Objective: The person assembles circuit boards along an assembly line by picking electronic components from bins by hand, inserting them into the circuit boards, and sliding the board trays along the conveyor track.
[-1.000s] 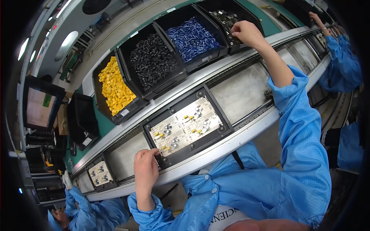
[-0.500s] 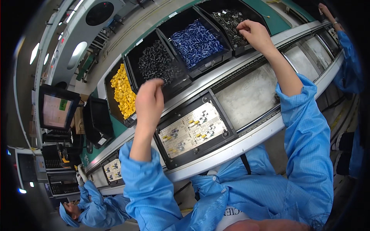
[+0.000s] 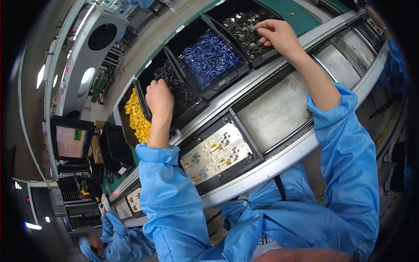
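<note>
Over the parts bins, both your hands were in close

Up at the row of black bins (image 3: pixel 218 87), your left hand (image 3: pixel 159 98) was at the small black parts (image 3: pixel 180 85), fingers bent, back of the hand toward the camera, so I couldn't tell if they had hold of one. Your right hand (image 3: pixel 277 37) was over the shiny metallic parts (image 3: pixel 239 26), thumb and forefinger drawn narrow; couldn't see whether anything sat between the tips either.

Handling-wise, just my guess: both kinds looked light and stiff, the metallic ones probably slick. Any thin legs were too small to make out, but they'd be the bit that bends, so I'd have pinched one by its body.

Blue parts (image 3: pixel 210 56) filled the bin between your hands, with yellow parts (image 3: pixel 139 120) in the one left of the black. Nearer you, a circuit board (image 3: pixel 214 152) lay in a dark frame (image 3: pixel 248 136) on the conveyor, your left sleeve (image 3: pixel 172 196) hiding the frame's left end. To its right was a scuffed metal bed (image 3: pixel 279 118). Green bench top (image 3: pixel 301 17) ran past the bins, a monitor (image 3: pixel 71 142) stood off left, and a co-worker's gloved hands (image 3: pixel 104 203) were farther down the line.
</note>
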Tool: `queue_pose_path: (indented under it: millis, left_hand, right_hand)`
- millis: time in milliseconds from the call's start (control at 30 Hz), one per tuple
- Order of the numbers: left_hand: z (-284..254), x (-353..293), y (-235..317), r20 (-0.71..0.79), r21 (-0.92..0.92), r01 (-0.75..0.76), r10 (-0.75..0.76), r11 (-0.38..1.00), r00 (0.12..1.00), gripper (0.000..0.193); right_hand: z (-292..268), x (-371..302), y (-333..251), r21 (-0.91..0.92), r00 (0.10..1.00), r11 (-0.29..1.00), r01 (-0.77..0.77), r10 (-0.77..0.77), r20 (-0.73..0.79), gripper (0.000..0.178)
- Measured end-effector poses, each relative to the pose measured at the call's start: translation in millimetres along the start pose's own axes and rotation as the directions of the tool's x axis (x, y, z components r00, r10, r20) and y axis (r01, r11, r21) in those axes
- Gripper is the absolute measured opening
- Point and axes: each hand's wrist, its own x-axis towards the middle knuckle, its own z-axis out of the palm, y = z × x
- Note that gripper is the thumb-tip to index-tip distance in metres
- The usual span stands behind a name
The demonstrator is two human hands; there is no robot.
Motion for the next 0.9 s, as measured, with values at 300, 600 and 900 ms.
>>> queue_pose_path:
  millis: [300,600,900]
  left_hand:
    - [-13.1,-27.3,0.1,-0.092,-0.165,-0.035,0.02,0.986,0.996,0.013]
    - [-28.1,-44.8,1.0,0.005,-0.487,0.012,-0.011,0.873,1.0,0.012]
    - [-55.9,-81.2,6.7,-0.064,-0.657,-0.145,0.137,0.74,0.989,0.012]
  right_hand:
    - [3.2,-10.5,-14.8,0.387,0.981,0.902,-0.191,0.163,0.105,0.02]
    - [52.5,-78.1,-37.2,0.569,0.732,0.532,-0.627,0.151,0.665,0.016]
    - [75.3,-111.5,-56.6,0.177,0.545,0.771,-0.612,0.249,0.8,0.014]
